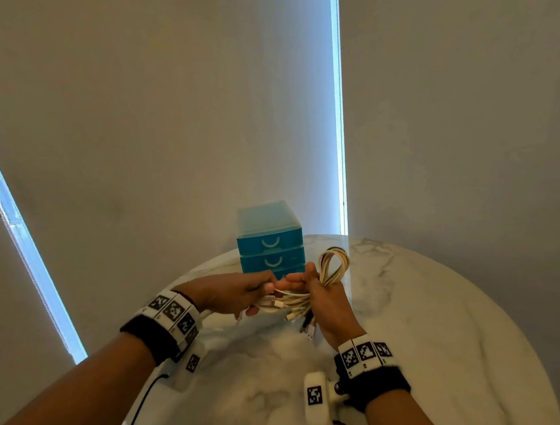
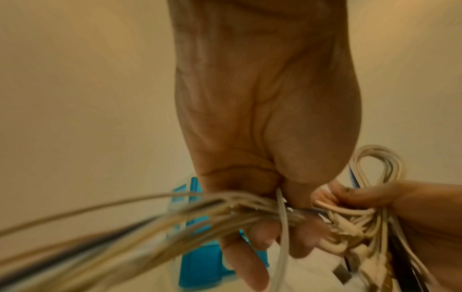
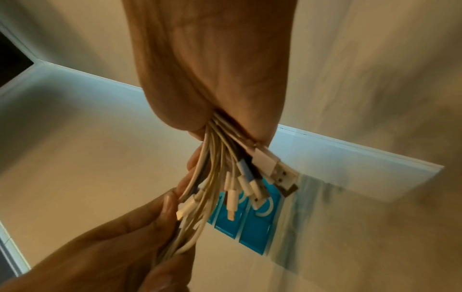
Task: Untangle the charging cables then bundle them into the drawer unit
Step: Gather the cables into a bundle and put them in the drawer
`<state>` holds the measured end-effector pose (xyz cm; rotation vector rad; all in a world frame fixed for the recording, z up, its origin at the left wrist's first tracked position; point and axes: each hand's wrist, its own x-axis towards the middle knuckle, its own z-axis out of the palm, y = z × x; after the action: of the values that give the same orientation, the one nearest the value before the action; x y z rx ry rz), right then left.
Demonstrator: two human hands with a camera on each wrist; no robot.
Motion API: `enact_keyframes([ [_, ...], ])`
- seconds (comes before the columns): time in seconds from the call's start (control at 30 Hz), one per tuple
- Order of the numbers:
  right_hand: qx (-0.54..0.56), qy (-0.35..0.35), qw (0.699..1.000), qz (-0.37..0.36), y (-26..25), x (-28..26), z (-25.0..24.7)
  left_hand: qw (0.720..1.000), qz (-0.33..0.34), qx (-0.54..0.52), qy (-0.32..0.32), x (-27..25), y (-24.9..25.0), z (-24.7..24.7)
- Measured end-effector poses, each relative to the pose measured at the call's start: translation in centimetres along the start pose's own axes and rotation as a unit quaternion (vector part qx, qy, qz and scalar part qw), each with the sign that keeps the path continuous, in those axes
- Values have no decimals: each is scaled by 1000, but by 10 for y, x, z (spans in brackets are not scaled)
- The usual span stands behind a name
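A bundle of several white, cream and dark charging cables (image 1: 330,268) is held above the marble table (image 1: 429,301). My right hand (image 1: 321,289) grips the folded bundle, its loop sticking up and the plug ends (image 3: 250,183) fanning out below the fist. My left hand (image 1: 241,292) pinches the cable strands (image 2: 250,209) just left of the right hand, fingers curled round them. The blue drawer unit (image 1: 270,243) stands right behind both hands, its drawers closed.
The round marble table has a curved edge to the right and front. Pale blinds (image 1: 164,120) hang behind the drawer unit, with bright window gaps (image 1: 341,140) at left and right. A black cord (image 1: 140,411) trails from my left wrist over the table.
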<state>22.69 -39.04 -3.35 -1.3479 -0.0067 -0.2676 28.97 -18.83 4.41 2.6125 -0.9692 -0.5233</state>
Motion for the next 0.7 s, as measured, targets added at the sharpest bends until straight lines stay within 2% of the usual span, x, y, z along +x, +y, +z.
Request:
enact_keyframes([
  [0.1,37,1,999,18,2,1,0,998,6,-25,62,5,-5,10],
  [0.17,74,8,997,29,3,2,0,996,18,-30,81,7,-5,15],
  [0.27,190,8,981,46,0,1,5,995,33,30,93,10,-4,23],
  [0.37,259,18,964,51,-7,0,8,991,16,87,101,17,-4,30],
  [0.5,338,104,929,111,-6,1,10,992,-1,114,53,21,2,36],
  [0.6,403,145,891,149,0,6,2,998,4,66,-1,18,3,35],
  [0.7,356,197,899,160,-2,10,-8,999,-12,28,-36,8,-14,23],
])
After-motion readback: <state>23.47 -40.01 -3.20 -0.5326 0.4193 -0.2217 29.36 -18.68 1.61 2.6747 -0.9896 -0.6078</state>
